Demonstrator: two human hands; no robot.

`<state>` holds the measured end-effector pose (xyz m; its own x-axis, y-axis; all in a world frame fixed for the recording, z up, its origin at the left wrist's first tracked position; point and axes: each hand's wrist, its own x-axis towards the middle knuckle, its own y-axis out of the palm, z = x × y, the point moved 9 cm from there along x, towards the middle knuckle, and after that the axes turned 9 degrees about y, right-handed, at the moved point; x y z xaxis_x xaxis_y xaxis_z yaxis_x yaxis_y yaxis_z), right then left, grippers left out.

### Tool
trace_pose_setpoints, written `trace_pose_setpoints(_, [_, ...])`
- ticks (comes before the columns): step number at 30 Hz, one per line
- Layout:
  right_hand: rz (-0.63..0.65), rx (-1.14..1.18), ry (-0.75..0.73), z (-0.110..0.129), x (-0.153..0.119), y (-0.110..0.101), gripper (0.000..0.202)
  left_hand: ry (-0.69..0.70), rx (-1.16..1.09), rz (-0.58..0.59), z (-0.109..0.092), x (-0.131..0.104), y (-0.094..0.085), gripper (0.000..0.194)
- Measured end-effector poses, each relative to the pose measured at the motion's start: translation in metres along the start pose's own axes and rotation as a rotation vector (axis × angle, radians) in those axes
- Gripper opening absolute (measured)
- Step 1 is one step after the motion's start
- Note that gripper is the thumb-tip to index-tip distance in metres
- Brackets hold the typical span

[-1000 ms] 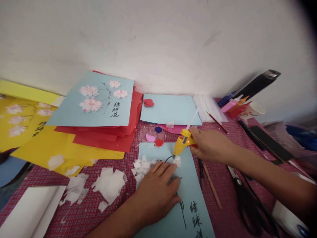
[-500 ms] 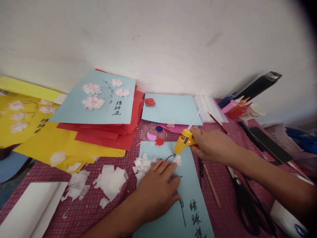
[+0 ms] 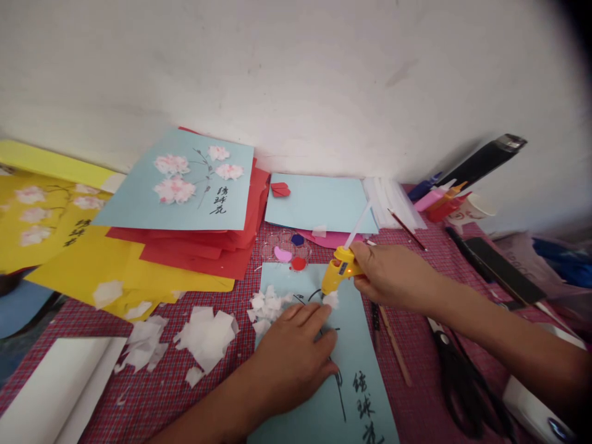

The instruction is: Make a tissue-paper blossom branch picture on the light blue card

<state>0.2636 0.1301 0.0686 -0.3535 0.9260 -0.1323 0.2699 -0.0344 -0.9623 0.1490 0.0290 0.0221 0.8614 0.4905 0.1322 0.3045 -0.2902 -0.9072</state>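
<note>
In my right hand (image 3: 391, 274) is a small yellow hot glue gun (image 3: 340, 269), with a translucent glue stick (image 3: 359, 225) poking out of its back. Its nozzle points down beside a small white paper tuft (image 3: 331, 300) on the light blue card (image 3: 319, 394). My left hand (image 3: 296, 351) lies flat on that card, palm down with fingers stretched out, its fingertips close to the tuft. A larger cluster of white paper petals (image 3: 268, 306) sits at the card's left edge. Black drawn branches and handwritten characters mark the card, partly covered by my left hand.
Loose white paper pieces (image 3: 206, 338) lie to the left on the checked tablecloth (image 3: 152, 394). A paint palette (image 3: 298, 250) stands behind the card. Stacked red sheets (image 3: 198, 254) carry a blue flower picture (image 3: 139, 197). Black scissors (image 3: 456, 382) and a pencil (image 3: 395, 345) lie right.
My right hand has brought the glue gun slightly left, and the glue stick leans a little further left with it. My left hand has stayed almost in place.
</note>
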Motion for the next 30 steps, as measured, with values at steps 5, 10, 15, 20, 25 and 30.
trace_pose_setpoints(5, [-0.006,-0.002,-0.019,0.003,-0.001,-0.002,0.025,0.019,-0.001,-0.002,-0.001,-0.001,0.003,0.036])
trace_pose_setpoints(10, [-0.019,0.005,-0.045,0.007,-0.002,-0.005,0.024,0.018,0.000,-0.004,-0.001,0.000,0.003,0.036])
trace_pose_setpoints(15, [-0.033,-0.031,-0.013,0.003,0.000,-0.004,0.023,0.016,0.000,-0.003,-0.002,0.000,0.002,0.036])
trace_pose_setpoints(20, [-0.032,-0.054,-0.021,0.003,-0.001,-0.004,0.023,0.017,0.000,-0.005,-0.002,-0.001,0.002,0.036])
trace_pose_setpoints(25, [-0.018,-0.061,-0.036,0.009,-0.003,-0.008,0.021,0.022,0.010,-0.007,-0.003,0.000,0.000,0.035])
trace_pose_setpoints(30, [-0.024,-0.056,-0.059,0.015,-0.004,-0.011,0.021,0.071,0.004,-0.042,-0.007,-0.001,-0.002,0.032])
